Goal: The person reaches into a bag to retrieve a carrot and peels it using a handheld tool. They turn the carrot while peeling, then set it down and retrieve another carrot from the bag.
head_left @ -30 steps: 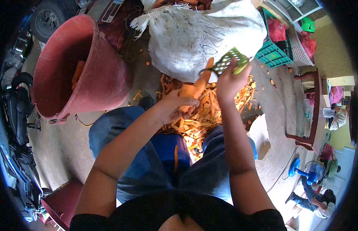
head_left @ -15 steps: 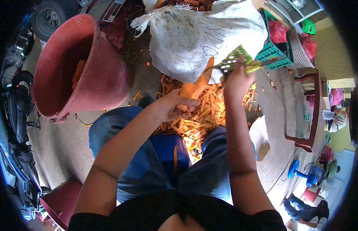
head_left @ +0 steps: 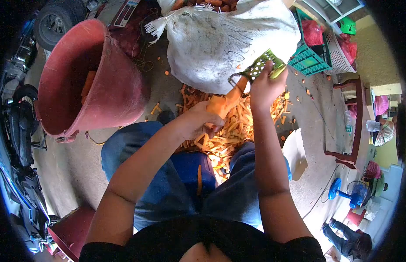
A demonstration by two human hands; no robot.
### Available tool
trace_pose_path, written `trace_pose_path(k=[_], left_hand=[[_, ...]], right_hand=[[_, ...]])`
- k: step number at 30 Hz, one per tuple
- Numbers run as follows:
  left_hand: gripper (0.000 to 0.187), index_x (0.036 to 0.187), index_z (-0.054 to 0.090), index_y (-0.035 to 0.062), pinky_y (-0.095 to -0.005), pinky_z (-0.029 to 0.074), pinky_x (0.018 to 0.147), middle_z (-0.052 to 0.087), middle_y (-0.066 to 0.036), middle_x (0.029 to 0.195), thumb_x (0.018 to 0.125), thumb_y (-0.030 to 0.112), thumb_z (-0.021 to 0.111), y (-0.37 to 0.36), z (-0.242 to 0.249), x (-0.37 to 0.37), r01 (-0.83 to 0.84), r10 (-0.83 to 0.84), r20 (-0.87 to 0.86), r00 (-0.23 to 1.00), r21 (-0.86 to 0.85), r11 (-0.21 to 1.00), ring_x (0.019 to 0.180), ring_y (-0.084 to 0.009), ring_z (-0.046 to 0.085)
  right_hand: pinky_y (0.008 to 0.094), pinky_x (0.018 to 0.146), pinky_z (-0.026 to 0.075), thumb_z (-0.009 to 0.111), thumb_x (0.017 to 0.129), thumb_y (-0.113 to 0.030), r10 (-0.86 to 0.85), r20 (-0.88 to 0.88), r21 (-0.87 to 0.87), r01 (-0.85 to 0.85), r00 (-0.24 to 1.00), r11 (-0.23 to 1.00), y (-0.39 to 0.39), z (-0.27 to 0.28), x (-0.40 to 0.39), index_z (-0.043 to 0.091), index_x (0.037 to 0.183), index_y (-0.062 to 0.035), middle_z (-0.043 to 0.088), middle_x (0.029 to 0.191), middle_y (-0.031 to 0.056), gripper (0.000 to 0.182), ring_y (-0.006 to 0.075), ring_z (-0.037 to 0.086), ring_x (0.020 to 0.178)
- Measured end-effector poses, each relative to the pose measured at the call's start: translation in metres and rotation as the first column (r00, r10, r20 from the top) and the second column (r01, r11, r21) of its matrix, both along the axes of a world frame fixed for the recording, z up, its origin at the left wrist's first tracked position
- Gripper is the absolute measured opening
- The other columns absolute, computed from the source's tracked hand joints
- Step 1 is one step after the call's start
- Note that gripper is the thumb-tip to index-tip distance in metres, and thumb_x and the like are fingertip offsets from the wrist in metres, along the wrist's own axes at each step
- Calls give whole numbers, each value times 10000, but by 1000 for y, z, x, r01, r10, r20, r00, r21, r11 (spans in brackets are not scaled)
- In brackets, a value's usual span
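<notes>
Peeler (head_left: 260,66) pulled back toward carrot (head_left: 224,103) tip since half-second ago. Right hand (head_left: 264,87) clamps peeler; left hand (head_left: 198,122) wraps carrot's thick end above peel pile (head_left: 233,131). Carrot stiff, probably slick where peeled; hold butt end.

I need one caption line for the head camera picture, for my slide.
Left hand holds a carrot while right hand sets a green peeler on it, above a pile of peels.

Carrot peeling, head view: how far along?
Done: a large pile of peelings lies on the floor between the feet, and carrots sit in the red tub. In hand: left hand grips a carrot, right hand holds the green peeler at its tip. Left: the white sack looks well filled.
</notes>
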State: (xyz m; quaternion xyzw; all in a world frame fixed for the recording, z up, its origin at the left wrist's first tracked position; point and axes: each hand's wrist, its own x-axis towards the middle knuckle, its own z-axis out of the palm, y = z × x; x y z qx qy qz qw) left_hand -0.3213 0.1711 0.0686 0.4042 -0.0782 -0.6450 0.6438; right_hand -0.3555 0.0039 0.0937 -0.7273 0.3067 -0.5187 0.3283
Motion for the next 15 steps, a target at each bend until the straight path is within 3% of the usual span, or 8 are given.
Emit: trace_pose_path(k=[1,2,4,7,8,10,14,15], left_hand=[[353,937,459,30,-222,416,413,504,-53,670,618,65,607,-1,1,0,-18,15,92,996,36,999,509,-108,490],[353,937,459,30,-222,416,413,504,-53,670,618,65,607,2,2,0,-18,15,93,996,34,999,509,-108,490],[460,997,438,34,-227,426,433,507,-57,739,582,57,635,11,4,-3,131,-178,435,883,135,982,529,-102,499],[485,1001,450,33,-225,436,490,526,-61,778,572,86,671,18,15,-2,177,-155,659,736,34,984,575,-101,512],[485,1001,450,33,-225,436,490,526,-61,778,572,86,671,17,9,0,175,-150,658,738,28,984,575,-101,512],[515,1014,445,30,-216,435,550,538,-61,811,577,127,699,13,-5,5,8,-97,938,332,100,995,637,-97,520],[502,1010,441,30,-223,433,610,546,-61,824,595,130,704,5,-9,10,-98,-58,954,295,91,991,717,-102,523],[496,1008,438,27,-228,435,624,550,-69,839,602,130,703,2,-8,11,-84,-77,864,498,136,987,751,-111,526]], right_hand=[[318,536,417,499,778,-81,-46,23,-136,48,999,990,-14,-9,0,456,883,19,540,735,157,151,228,533,599],[307,563,418,507,778,-98,-139,26,-76,140,990,987,-25,-5,-3,473,875,19,545,756,142,155,203,529,630],[301,578,424,514,779,-122,-300,84,-13,302,950,953,-56,-5,-12,495,859,26,556,787,137,169,183,533,659],[291,563,433,478,787,-109,-459,54,131,449,887,884,-98,-11,-32,495,848,54,565,752,143,175,178,533,614],[284,567,429,474,787,-95,-400,121,153,381,908,912,-90,-2,-32,494,855,53,562,758,129,164,168,526,623],[271,579,422,471,788,-80,-253,228,153,222,940,963,-77,-2,-24,493,859,50,553,778,104,150,151,512,646],[252,587,400,499,788,-96,-66,224,176,27,972,984,-42,-7,-7,483,857,36,536,770,88,150,128,483,644],[252,564,394,508,781,-93,-27,255,242,-37,967,970,-29,-3,-3,475,839,31,537,726,94,140,128,479,614]])
